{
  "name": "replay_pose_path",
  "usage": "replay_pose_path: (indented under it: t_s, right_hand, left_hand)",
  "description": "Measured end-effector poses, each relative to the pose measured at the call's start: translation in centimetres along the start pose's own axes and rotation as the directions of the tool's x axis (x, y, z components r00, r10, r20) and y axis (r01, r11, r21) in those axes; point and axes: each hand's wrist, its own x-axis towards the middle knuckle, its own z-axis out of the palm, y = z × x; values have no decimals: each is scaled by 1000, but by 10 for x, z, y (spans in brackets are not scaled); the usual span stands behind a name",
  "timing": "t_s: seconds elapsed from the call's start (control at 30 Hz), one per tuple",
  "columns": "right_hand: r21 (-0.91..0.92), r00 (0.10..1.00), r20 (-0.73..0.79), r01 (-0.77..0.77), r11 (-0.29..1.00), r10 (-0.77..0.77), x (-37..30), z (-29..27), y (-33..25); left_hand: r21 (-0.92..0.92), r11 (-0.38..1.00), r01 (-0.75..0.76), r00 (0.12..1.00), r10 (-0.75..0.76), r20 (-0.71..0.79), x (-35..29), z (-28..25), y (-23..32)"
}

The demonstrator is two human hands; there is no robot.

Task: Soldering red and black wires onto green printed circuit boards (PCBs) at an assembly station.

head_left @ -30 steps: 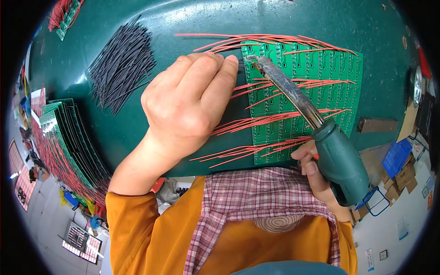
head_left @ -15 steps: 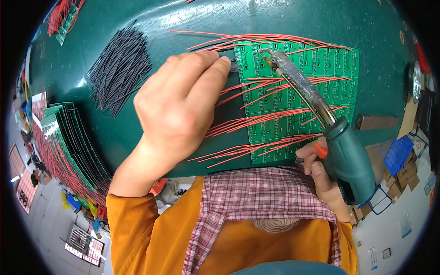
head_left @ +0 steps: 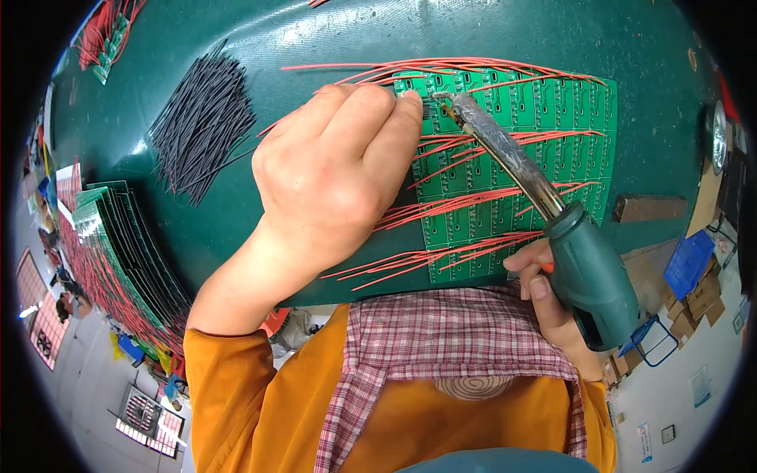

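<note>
My left hand (head_left: 335,169) is closed in a pinch over the upper left corner of a green circuit board panel (head_left: 544,110). Short dark ends of black wires (head_left: 428,109) poke out beyond its fingertips. In my right hand (head_left: 544,296) is a green-handled soldering gun (head_left: 595,272), its fingers wrapped round the grip and partly hidden behind it. The gun's bent tip (head_left: 443,98) lies close to the black wire ends; whether it touches the board I cannot tell. Rows of red wires (head_left: 449,197) run across the panel and stick out past its left edge.
A heap of black wires (head_left: 201,122) lies on the green table mat to the left. Stacked boards with red wires (head_left: 130,252) stand at the near left. More wired boards (head_left: 110,47) sit far left. A brown bar (head_left: 650,207) lies right of the panel.
My left hand has moved right, onto the panel's upper left corner with the black wires. The soldering gun has shifted slightly left, its tip now a little lower.
</note>
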Motion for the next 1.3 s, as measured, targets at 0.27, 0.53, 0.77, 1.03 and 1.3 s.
replay_pose_path:
  t_s: [0.27,0.53,0.77,1.03,1.3]
  right_hand:
    - [-28,982,-184,28,999,-33,-1,10,1]
    - [-54,987,-150,49,997,-57,-4,4,4]
    - [-250,977,12,211,945,-215,-3,-2,14]
    - [-100,989,-35,142,985,-147,-5,0,16]
    - [-213,993,-29,103,972,-111,-7,-2,14]
  left_hand:
    - [14,1000,14,999,-14,31,1,1,2]
    - [-120,987,107,988,-92,126,13,-13,5]
    - [-81,993,91,985,-78,154,14,-4,12]
    - [-67,995,67,991,-59,124,13,-1,13]
    - [26,1000,5,997,-7,70,11,6,8]
